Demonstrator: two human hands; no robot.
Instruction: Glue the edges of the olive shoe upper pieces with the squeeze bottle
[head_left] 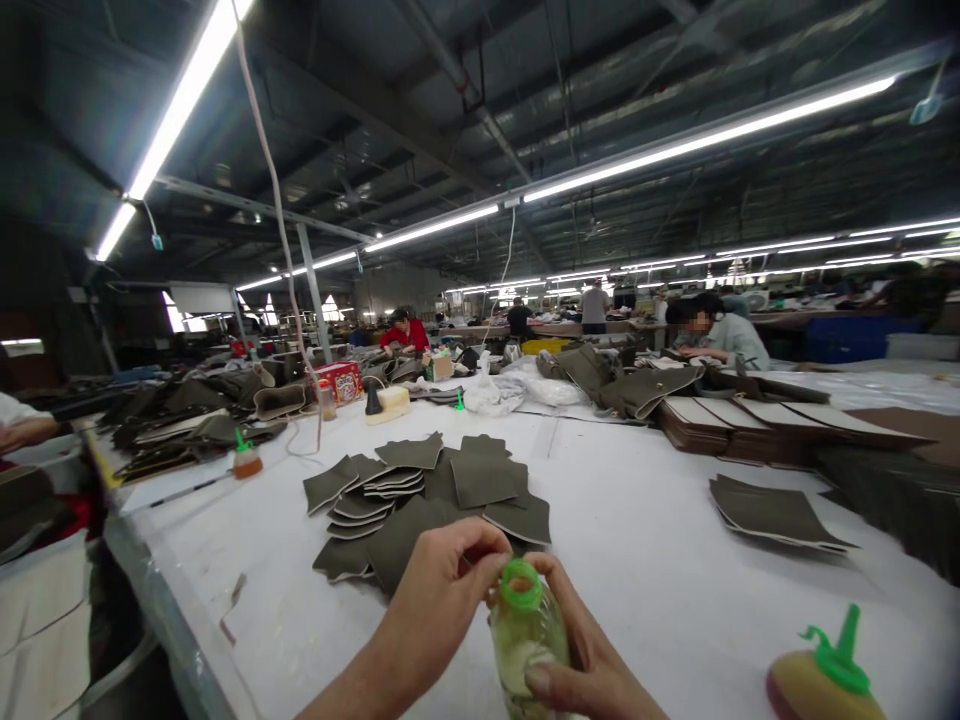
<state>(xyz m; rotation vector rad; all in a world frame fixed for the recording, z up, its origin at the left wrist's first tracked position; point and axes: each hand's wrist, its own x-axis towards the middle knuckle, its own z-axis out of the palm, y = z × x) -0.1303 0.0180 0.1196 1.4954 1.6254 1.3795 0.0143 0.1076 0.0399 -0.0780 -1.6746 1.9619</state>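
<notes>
A translucent greenish bottle [517, 640] with a bright green open neck stands upright in front of me. My right hand [589, 655] is closed round its right side, with the thumb across the front. My left hand [442, 585] is at the bottle's neck, with thumb and forefinger pinched together beside the rim. Whatever those fingertips hold, if anything, is too small to make out. Just beyond my hands lies a loose pile of dark olive cut pieces [480, 480]. To the right sits a squeeze bottle [821, 670] with a green nozzle cap and yellowish contents.
A white table [615, 560] spreads before me. On its right lie more dark pieces [776, 515] and stacked brown-and-white panels [712, 425]. A small green-capped bottle [246, 458] stands at the left. A cable [279, 210] hangs down to the table. Several people work farther back.
</notes>
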